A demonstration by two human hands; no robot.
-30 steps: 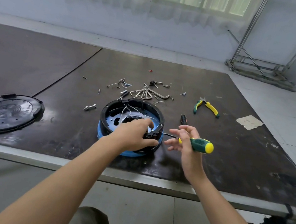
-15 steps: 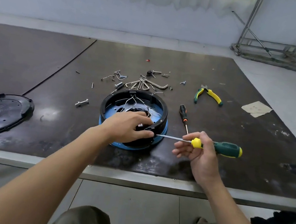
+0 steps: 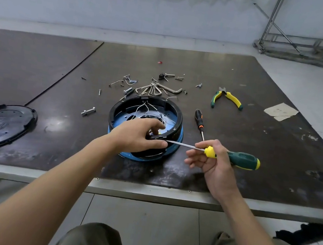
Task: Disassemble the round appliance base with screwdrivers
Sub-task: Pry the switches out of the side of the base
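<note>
Base rim between left fingers

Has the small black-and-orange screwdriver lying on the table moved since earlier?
No: the black-and-orange screwdriver lies where it did, just right of the round black-and-blue appliance base.

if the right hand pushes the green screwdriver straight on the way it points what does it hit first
Probably the black rim of the round base, where the green screwdriver in the right hand points. The thumb of the left hand lies right beside that spot, so which comes first is unclear.
</note>
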